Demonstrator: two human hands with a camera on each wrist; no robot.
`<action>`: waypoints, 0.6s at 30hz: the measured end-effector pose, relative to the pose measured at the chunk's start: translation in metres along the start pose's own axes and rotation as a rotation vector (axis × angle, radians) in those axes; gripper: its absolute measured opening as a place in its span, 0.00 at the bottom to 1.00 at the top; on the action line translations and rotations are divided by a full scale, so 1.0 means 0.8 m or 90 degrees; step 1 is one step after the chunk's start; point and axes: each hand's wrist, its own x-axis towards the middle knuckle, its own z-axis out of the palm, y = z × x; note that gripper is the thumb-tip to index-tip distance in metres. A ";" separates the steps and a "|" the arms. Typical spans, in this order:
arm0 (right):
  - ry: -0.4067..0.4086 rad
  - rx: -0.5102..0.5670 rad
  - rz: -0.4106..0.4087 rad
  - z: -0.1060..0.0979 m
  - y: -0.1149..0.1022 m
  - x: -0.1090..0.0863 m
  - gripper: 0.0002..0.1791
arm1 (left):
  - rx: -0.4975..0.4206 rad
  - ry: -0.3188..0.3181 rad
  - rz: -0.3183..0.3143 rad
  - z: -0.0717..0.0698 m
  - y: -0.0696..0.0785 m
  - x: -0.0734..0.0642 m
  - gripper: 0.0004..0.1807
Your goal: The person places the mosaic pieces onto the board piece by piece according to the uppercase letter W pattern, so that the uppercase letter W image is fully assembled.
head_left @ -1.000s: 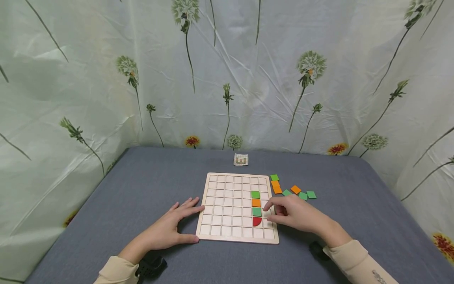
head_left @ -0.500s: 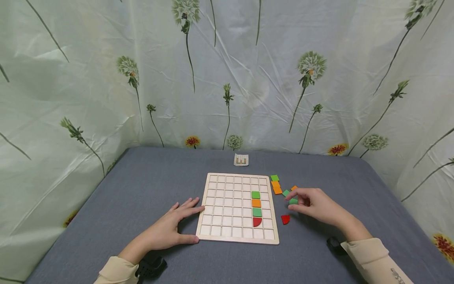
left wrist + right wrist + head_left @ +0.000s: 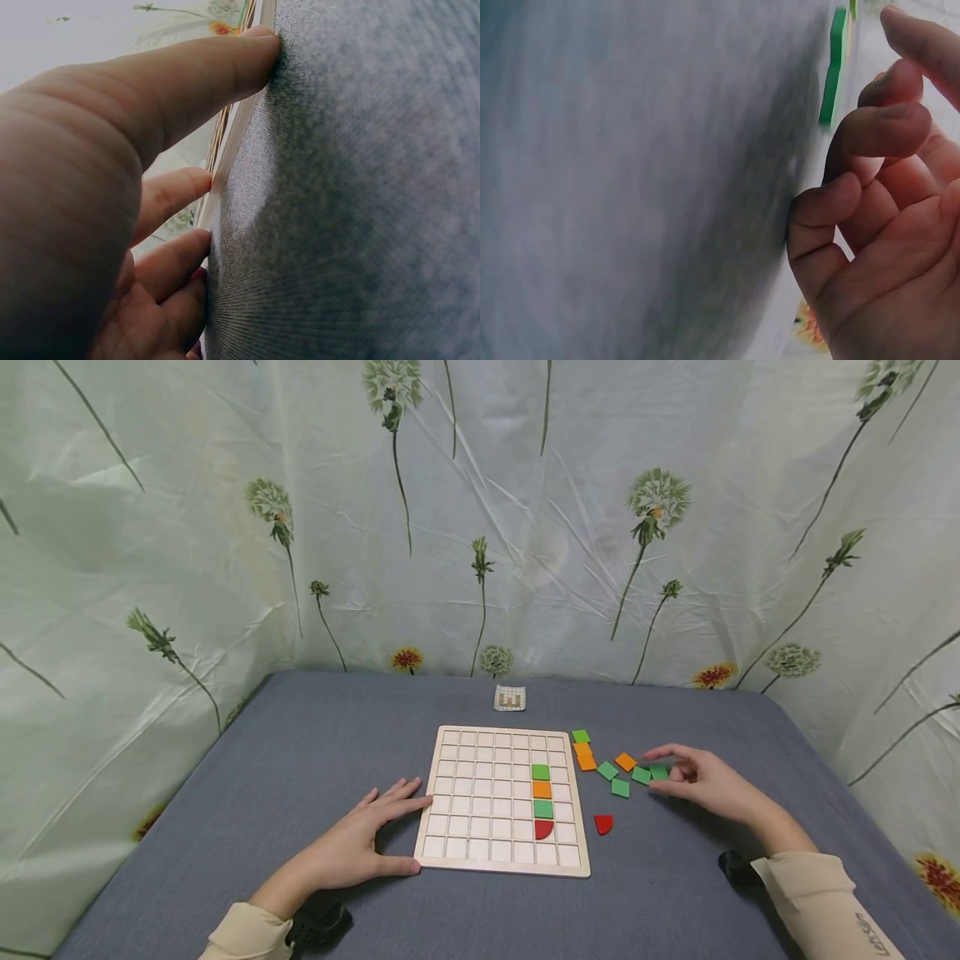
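Observation:
My left hand (image 3: pixel 360 839) lies with fingers spread at the left side of a wooden grid board (image 3: pixel 480 868). In the left wrist view, its thumb (image 3: pixel 217 67) and fingertips touch the board's edge. My right hand (image 3: pixel 712 785) is over the table right of the board, thumb and index finger apart around a green tile (image 3: pixel 658 772). Its other fingers (image 3: pixel 885 135) curl inward, holding nothing visible. Another green tile (image 3: pixel 641 776) lies just left of the hand. On the board, a green tile (image 3: pixel 540 772), an orange tile (image 3: pixel 542 790), a teal-green tile (image 3: pixel 543 809) and a red quarter-circle tile (image 3: pixel 543 829) form a column.
Loose tiles lie right of the board: a light green one (image 3: pixel 581 736), several orange ones (image 3: pixel 626 762), more green ones (image 3: pixel 620 788) and a red quarter-circle (image 3: pixel 603 824). Behind the board sits a small pattern card (image 3: pixel 510 697). A floral curtain (image 3: pixel 480 510) hangs behind the grey table (image 3: pixel 337 735).
My right hand has moved right, from the board's right edge to the green tiles, uncovering the loose red quarter-circle and a green tile. My left hand has stayed put.

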 end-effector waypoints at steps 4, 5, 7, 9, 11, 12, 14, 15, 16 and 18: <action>-0.004 -0.007 0.022 -0.011 0.010 0.000 0.27 | -0.001 -0.001 -0.002 0.000 0.000 0.000 0.47; -0.005 -0.010 0.025 -0.013 0.012 0.000 0.27 | -0.001 -0.001 -0.003 0.000 0.000 0.000 0.47; -0.006 -0.010 0.031 -0.016 0.017 0.000 0.27 | -0.001 -0.001 -0.005 0.000 0.001 0.000 0.47; -0.010 -0.003 0.037 -0.019 0.021 0.000 0.27 | -0.001 0.000 -0.008 0.000 0.001 0.000 0.47; -0.015 0.004 0.043 -0.022 0.025 0.001 0.28 | -0.001 -0.001 -0.010 0.000 0.001 0.001 0.47; -0.018 0.008 0.051 -0.023 0.026 0.001 0.28 | 0.000 -0.002 -0.010 0.000 0.001 0.001 0.47; -0.023 0.015 0.064 -0.024 0.028 0.003 0.28 | -0.001 -0.003 -0.013 0.000 0.001 0.001 0.47; -0.024 0.016 0.068 -0.025 0.029 0.003 0.28 | 0.000 -0.003 -0.013 0.000 0.001 0.002 0.47; -0.027 0.015 0.072 -0.025 0.029 0.004 0.28 | 0.001 -0.004 -0.014 0.000 0.001 0.001 0.47; -0.032 0.016 0.074 -0.025 0.030 0.005 0.26 | 0.004 -0.003 -0.015 0.000 0.001 0.001 0.47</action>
